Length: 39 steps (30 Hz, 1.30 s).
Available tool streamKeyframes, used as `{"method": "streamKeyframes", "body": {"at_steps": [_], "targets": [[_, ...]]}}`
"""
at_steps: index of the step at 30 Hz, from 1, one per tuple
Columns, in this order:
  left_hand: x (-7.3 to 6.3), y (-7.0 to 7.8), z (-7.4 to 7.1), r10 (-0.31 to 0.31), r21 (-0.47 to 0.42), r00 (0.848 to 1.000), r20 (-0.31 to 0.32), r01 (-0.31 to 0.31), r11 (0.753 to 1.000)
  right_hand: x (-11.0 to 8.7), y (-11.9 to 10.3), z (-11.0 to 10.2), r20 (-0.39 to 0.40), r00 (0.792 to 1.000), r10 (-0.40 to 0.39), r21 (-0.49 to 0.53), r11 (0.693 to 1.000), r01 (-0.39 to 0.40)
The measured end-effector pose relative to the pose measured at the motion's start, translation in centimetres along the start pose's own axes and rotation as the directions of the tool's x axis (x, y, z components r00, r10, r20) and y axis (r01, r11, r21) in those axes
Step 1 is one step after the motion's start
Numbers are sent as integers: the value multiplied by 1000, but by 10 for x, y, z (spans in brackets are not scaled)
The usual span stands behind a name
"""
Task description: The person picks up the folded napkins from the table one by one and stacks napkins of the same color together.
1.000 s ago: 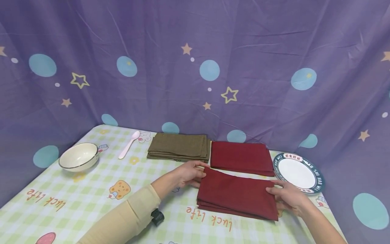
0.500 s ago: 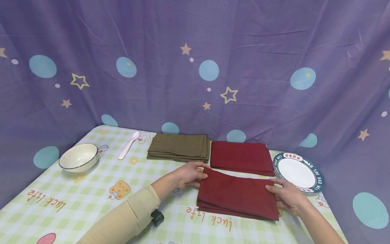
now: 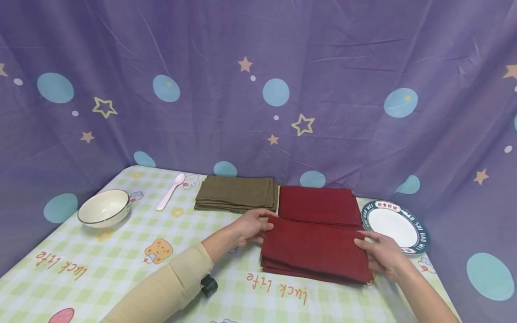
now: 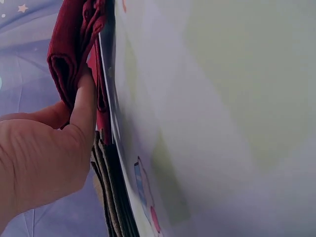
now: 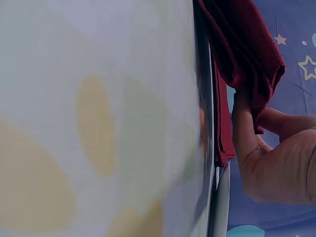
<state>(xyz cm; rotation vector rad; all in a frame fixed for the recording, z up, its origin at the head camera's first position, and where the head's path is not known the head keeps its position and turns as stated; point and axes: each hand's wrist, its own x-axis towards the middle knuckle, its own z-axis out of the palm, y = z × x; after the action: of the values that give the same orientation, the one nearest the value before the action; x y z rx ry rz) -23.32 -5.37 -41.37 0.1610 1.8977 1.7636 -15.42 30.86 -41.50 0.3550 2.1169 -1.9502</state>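
Observation:
A folded dark red cloth (image 3: 315, 251) is held up just off the table by both hands. My left hand (image 3: 251, 226) pinches its left end, thumb on top and fingers underneath; the left wrist view shows the cloth's folded layers (image 4: 66, 64) between them. At the right end, my right hand (image 3: 383, 253) pinches it likewise, with layers hanging over the fingers in the right wrist view. Just behind lies a second folded red cloth (image 3: 319, 204), its front edge partly covered by the held one. A stack of folded olive-brown cloths (image 3: 236, 193) lies to its left.
At the back right is a white plate with a dark green rim (image 3: 424, 237), close to my right hand. A pink spoon (image 3: 170, 193) and a cream bowl (image 3: 105, 207) stand at the left on the checked tablecloth (image 3: 133, 291). A purple curtain (image 3: 226, 89) hangs behind.
Both hands have raised the held red cloth slightly and shifted it away from me. Its far edge now overlaps the front of the red cloth behind, where a gap showed before.

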Motion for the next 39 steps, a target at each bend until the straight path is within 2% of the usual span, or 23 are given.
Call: {"method": "streamKeyframes", "body": {"at_steps": [6, 15, 23, 39], "targets": [[3, 4, -1, 9, 43, 999, -52, -7, 999, 3, -4, -4, 39, 999, -11, -4, 1000, 11], [8, 11, 1, 49, -23, 996, -70, -50, 998, 9, -13, -8, 68, 997, -40, -15, 999, 41], [14, 19, 0, 81, 16, 990, -117, -80, 997, 18, -22, -9, 85, 995, -51, -14, 999, 53], [30, 27, -2, 82, -24, 983, -162, -87, 996, 41, -29, -19, 131, 989, -63, 16, 998, 62]]}}
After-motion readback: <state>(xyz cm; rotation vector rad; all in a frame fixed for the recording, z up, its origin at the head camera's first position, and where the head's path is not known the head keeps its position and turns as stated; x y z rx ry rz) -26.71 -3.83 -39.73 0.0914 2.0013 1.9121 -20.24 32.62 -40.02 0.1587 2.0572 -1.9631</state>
